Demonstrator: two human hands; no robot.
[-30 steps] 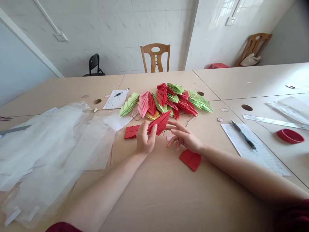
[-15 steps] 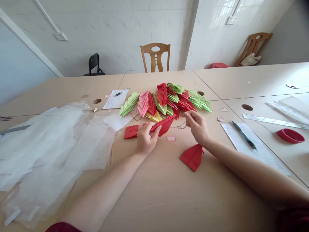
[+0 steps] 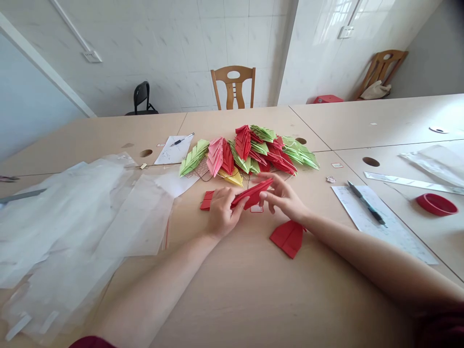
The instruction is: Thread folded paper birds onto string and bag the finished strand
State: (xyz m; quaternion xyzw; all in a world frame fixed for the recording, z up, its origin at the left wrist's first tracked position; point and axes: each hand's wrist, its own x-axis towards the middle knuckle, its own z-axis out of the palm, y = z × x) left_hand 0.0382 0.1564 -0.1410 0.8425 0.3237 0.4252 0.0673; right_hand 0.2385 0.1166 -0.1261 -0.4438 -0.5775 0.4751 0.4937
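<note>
My left hand [image 3: 224,208] is closed on a folded red paper piece [image 3: 252,195], its thumb pressed along the near side. At that piece's right end, my right hand [image 3: 284,197] has its index finger behind and its thumb in front, the other fingers curled loosely below. A flat strip of folded red paper [image 3: 206,199] sticks out to the left of my left hand. Below my right wrist, another folded red paper piece [image 3: 289,239] lies on the table. Beyond my hands is a heap of pleated green, red, pink and yellow paper pieces [image 3: 242,145], with dark thread near it.
Translucent plastic sheets [image 3: 72,217] spread over the left side. At right are a printed paper [image 3: 391,227] with a pen [image 3: 367,203], a clear ruler [image 3: 409,182] and a red tape ring [image 3: 437,204]. A wooden chair [image 3: 235,82] stands beyond the table.
My right hand has moved left and down from its raised pinch to the red paper's right end. The held piece and my left hand have shifted slightly right.
</note>
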